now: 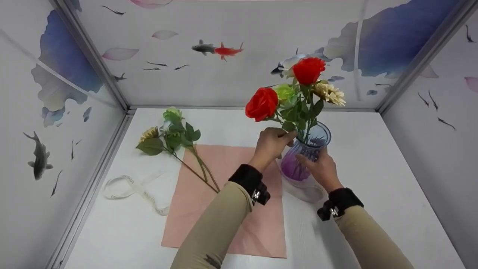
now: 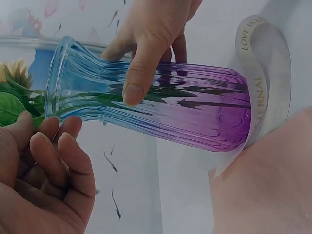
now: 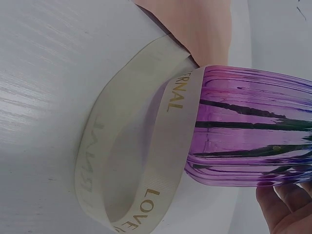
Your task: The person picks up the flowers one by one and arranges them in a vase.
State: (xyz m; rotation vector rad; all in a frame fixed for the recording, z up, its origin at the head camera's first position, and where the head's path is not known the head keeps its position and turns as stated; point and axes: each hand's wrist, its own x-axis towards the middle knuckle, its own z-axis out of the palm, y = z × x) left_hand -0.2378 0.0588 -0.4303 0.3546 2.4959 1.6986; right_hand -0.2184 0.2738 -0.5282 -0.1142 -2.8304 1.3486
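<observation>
A ribbed glass vase [image 1: 293, 166], blue at the mouth and purple below, stands at the right of the table. My right hand [image 1: 324, 168] grips its side, with the thumb across the glass in the left wrist view. Artificial flowers stand in it: two red roses [image 1: 261, 104], a yellow-green bloom [image 1: 284, 92] and a cream flower [image 1: 330, 93]. Green stems [image 3: 248, 125] show through the glass. At the rim, my left hand [image 1: 270, 145] has curled fingers and pinches at the flower stems under the leaves; the exact contact is partly hidden.
Pink wrapping paper [image 1: 201, 224] lies mid-table, with more artificial flowers [image 1: 173, 130] at its upper left, their stems across it. A lettered white ribbon [image 1: 143, 194] curls at left; another ribbon [image 3: 168, 136] loops by the vase's base. Printed panels [image 1: 239, 74] enclose the table.
</observation>
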